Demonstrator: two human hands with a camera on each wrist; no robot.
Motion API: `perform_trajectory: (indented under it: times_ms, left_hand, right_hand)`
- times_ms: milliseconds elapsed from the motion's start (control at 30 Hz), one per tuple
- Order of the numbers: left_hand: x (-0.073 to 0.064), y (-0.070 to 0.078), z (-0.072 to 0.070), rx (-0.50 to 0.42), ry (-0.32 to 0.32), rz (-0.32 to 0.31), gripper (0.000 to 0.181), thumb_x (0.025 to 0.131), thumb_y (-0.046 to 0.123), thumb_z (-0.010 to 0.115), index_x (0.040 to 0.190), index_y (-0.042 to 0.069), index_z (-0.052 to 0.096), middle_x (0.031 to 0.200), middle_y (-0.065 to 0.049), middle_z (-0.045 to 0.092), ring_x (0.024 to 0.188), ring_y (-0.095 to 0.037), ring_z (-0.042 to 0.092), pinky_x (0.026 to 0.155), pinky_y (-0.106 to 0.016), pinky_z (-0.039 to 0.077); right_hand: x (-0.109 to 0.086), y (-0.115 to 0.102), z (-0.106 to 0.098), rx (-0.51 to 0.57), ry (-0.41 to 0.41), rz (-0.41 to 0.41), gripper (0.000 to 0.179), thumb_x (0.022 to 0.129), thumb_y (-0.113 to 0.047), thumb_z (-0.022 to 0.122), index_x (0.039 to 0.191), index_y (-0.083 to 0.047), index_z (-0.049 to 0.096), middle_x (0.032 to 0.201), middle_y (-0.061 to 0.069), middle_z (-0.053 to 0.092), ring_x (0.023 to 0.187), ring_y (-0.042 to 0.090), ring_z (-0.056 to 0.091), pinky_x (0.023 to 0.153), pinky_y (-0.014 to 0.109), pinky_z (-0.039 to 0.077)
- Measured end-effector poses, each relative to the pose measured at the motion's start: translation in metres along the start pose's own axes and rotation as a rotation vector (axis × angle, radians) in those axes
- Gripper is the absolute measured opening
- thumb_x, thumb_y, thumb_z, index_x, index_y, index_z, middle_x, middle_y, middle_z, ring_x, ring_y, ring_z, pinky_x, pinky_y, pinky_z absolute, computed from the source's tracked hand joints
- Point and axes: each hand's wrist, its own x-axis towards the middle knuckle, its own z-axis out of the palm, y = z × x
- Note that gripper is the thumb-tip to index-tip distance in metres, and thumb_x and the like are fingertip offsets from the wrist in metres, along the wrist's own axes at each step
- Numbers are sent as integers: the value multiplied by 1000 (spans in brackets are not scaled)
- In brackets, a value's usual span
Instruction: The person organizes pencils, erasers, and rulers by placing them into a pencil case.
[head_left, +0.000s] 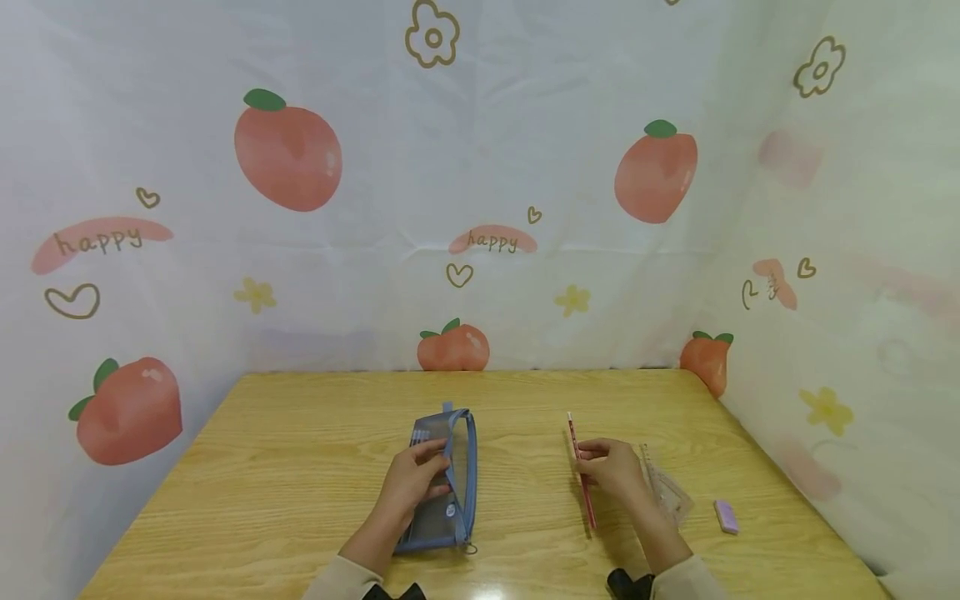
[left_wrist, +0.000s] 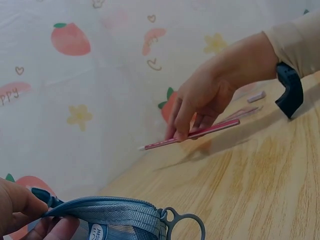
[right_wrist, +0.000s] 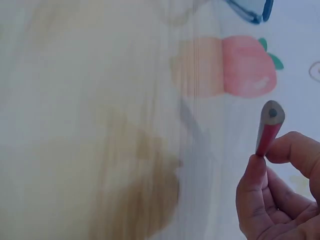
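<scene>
A blue zippered pencil case [head_left: 437, 527] with see-through mesh lies on the table, its zipper side gaping. My left hand [head_left: 409, 482] pinches the edge of that opening between thumb and fingers, as the left wrist view also shows on the case [left_wrist: 115, 212]. To the right, my right hand [head_left: 613, 472] holds a red pencil [head_left: 587, 505] near its middle. In the left wrist view the pencil [left_wrist: 217, 128] is raised above the table, over its shadow. The right wrist view shows one end of the pencil [right_wrist: 266, 139], flat and with a dark core, pointing at the camera.
Just beyond my right hand lie clear rulers [head_left: 675, 498], partly hidden by the wrist. A small purple eraser [head_left: 726, 517] sits further right on the wooden table [head_left: 300, 467]. White cloth [head_left: 555, 317] with peach prints hangs behind and along the right side.
</scene>
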Motion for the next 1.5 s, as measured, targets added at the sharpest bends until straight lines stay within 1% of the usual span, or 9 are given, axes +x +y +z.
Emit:
perform_trajectory:
  times_ms: [200,333,433,633,800,1000,1100,1300,1500]
  left_hand:
    - [0,-1,0,7,4,-1,40,84,7,56,123,-4,51,104,-16,55,90,-22,56,64,-33,55]
    - [-1,0,-1,7,2,-1,41,85,8,56,123,-5,50,105,-17,54,89,-21,56,64,-33,55]
    - [-1,1,-1,0,0,-1,41,85,7,56,123,-5,50,105,-17,54,90,-21,56,64,-34,55]
    - [-1,0,-1,10,0,7,40,85,7,56,123,-5,51,106,-16,55,89,-20,56,64,-33,55]
    - [0,-2,-1,11,6,21,40,84,7,56,122,-5,51,107,-17,56,87,-20,57,63,-33,55]
    - [0,-1,-1,16,6,30,40,84,6,55,122,-5,51,106,-17,56,86,-20,57,64,-33,55]
    - [0,-1,-1,17,5,29,40,84,5,55,122,-5,51,106,-17,56,86,-20,57,64,-33,55]
    - [0,-1,-1,10,3,17,40,84,6,55,122,-5,51,108,-18,55,88,-21,57,64,-33,55]
    - [1,1,-1,2,5,-4,41,84,6,56,123,-4,51,104,-16,54,90,-21,56,64,-33,55]
  right_hand:
    - [-1,-8,16,58,18,-33,29,72,6,68,100,7,64,82,10,58,62,20,62,55,30,55]
    - [-1,-11,27,96,28,-39,29,72,6,68,100,6,64,84,11,58,62,21,62,56,30,55]
    - [-1,-13,35,132,19,-46,28,72,7,67,100,5,64,85,13,59,63,22,63,56,30,55]
    - [-3,-19,47,167,-19,-68,28,72,6,66,100,4,65,85,12,61,65,25,63,56,31,55]
    - [-4,-23,55,196,-41,-65,31,72,6,66,102,5,64,86,12,61,67,23,63,57,31,55]
    - [-4,-28,66,227,-84,-92,32,73,5,67,104,6,63,87,13,60,70,24,63,58,32,55]
    - [-4,-31,72,242,-107,-102,32,73,5,67,104,6,63,87,13,60,70,26,64,58,32,55]
    - [-7,-38,82,251,-134,-116,32,72,6,67,103,6,63,86,13,60,67,25,63,56,31,55]
    - [-10,-43,92,291,-189,-129,32,70,9,66,102,9,62,84,14,60,68,29,64,55,32,55]
